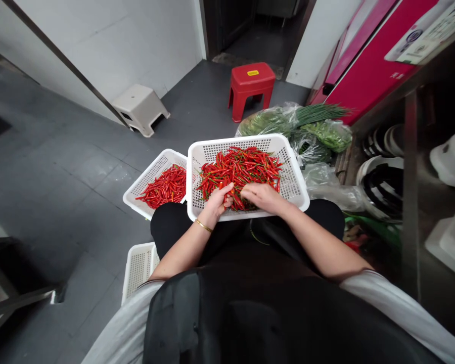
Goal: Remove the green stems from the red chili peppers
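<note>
Across my lap rests a white plastic basket [296,189] with holes in its walls, holding a heap of red chili peppers [246,164], many with green stems. My left hand [219,199], a gold bracelet at its wrist, is closed around a few chilies above the basket's near side. Close to its right, my right hand [261,196] is bent over the heap with its fingers pinched together. Whatever lies between those fingertips is hidden. To the left, a second white basket [136,189] on the floor contains more red chilies [167,184], which look stemless.
A third white basket [138,268] sits low at my left. Ahead are a red stool [252,83] and a beige stool [140,106]. Bagged green vegetables [322,131] lie beyond the lap basket's right corner. A metal shelf [411,202] with dishes stands on the right.
</note>
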The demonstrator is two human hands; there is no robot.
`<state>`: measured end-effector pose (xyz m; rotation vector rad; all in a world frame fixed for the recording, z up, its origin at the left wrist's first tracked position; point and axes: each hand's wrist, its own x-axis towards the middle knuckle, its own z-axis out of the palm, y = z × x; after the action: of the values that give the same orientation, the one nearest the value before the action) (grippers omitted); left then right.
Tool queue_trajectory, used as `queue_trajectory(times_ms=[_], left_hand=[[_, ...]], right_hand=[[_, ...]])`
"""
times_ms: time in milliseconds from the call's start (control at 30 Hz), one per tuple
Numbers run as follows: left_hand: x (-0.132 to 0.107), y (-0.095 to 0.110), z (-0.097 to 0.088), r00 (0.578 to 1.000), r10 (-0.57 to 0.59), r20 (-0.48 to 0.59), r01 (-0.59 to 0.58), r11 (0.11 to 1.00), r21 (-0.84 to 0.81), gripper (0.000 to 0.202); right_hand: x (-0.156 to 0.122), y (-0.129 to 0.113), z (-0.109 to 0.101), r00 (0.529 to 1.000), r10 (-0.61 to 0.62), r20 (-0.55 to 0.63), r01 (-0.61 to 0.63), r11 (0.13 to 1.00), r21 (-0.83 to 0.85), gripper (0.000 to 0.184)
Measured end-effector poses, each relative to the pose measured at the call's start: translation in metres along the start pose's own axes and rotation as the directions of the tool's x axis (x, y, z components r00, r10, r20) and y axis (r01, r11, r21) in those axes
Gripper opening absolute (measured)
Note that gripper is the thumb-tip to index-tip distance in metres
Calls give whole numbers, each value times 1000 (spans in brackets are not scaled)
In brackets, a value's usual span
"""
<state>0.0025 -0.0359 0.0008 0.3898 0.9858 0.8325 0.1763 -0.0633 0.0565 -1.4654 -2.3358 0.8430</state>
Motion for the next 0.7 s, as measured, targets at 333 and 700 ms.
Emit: queue_trajectory(times_ms=[333,700], left_hand=[[-12,-2,1,993,-36,113,2,959,283,46],[-10,-6,2,992,-20,127,-10,973,231,47]], right_hand=[[4,4,31,982,-110,155,133,981,-144,25],[12,2,30,961,-226,159,252,952,-174,32]])
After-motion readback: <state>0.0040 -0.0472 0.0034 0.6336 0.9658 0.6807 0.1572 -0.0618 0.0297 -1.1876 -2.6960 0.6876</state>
